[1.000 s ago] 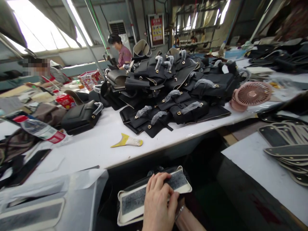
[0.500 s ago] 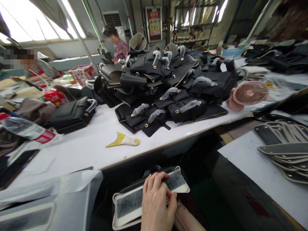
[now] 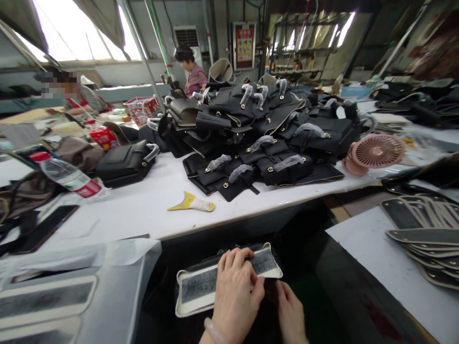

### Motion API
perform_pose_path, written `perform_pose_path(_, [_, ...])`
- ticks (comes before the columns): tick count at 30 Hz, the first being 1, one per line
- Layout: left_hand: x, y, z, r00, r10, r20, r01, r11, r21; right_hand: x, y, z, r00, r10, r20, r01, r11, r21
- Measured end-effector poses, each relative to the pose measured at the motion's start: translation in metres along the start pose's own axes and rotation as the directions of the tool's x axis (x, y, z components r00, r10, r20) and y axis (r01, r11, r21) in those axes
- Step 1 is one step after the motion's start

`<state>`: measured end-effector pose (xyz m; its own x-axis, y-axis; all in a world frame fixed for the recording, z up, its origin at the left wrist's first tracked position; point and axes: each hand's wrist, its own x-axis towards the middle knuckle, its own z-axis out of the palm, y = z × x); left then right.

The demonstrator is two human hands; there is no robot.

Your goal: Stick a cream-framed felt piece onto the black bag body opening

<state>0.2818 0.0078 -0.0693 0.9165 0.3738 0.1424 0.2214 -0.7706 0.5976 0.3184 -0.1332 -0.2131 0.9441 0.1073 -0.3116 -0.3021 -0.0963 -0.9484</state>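
Observation:
My left hand (image 3: 236, 291), with a pale bangle at its wrist, lies across a bag base panel (image 3: 199, 287) that has a cream border and a grey speckled middle. Its fingers curl over the far edge and its thumb presses near the close edge. Black material of a bag (image 3: 211, 264) shows around the panel, held over the dark gap in front of the table. Just right of the panel, my right hand (image 3: 291, 313) has its fingers together at the bag's dark lower edge; their tips are partly lost in shadow.
A heap of black bags (image 3: 265, 129) with wrapped handles covers the middle of the white table (image 3: 143, 215). Nearer lie a yellow-and-white scraper-like piece (image 3: 191, 202), a bottle (image 3: 68, 177) and a phone (image 3: 46, 228). A pink fan (image 3: 376, 152) and stacked panels (image 3: 426, 239) are right. Two people sit beyond.
My right hand has come out from beneath the left to the panel's right side. The panel has tilted slightly and moved up a little under my left hand. The view has shifted left.

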Motion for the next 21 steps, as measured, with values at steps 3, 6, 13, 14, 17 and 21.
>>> perform_pose_path(3, [-0.001, 0.001, -0.001, 1.000, 0.001, -0.012, -0.001, 1.000, -0.011, -0.018, -0.014, -0.027, 0.875, -0.467, 0.125, 0.484, 0.849, -0.211])
perform_pose_path(6, [-0.001, 0.001, -0.001, 1.000, 0.008, -0.029, -0.007, 1.000, 0.002, -0.026, -0.035, -0.031, 0.389, -0.838, 0.382, 0.887, 0.229, -0.401])
perform_pose_path(13, [-0.002, -0.007, 0.005, 0.997, 0.082, -0.006, -0.081, 0.991, 0.104, -0.027, -0.061, -0.006, 0.250, -0.834, 0.492, 0.813, -0.095, -0.574])
perform_pose_path(14, [-0.004, -0.010, 0.007, 0.992, 0.125, -0.011, -0.123, 0.982, 0.141, -0.030, -0.061, -0.006, 0.265, -0.825, 0.500, 0.799, -0.102, -0.592])
perform_pose_path(17, [-0.013, -0.022, 0.011, 0.953, 0.292, -0.081, -0.263, 0.929, 0.262, -0.039, -0.060, -0.004, 0.321, -0.796, 0.513, 0.759, -0.108, -0.642])
perform_pose_path(21, [-0.025, -0.038, 0.009, 0.921, 0.388, -0.041, -0.337, 0.843, 0.419, -0.045, -0.053, 0.008, 0.355, -0.859, 0.369, 0.709, -0.009, -0.705])
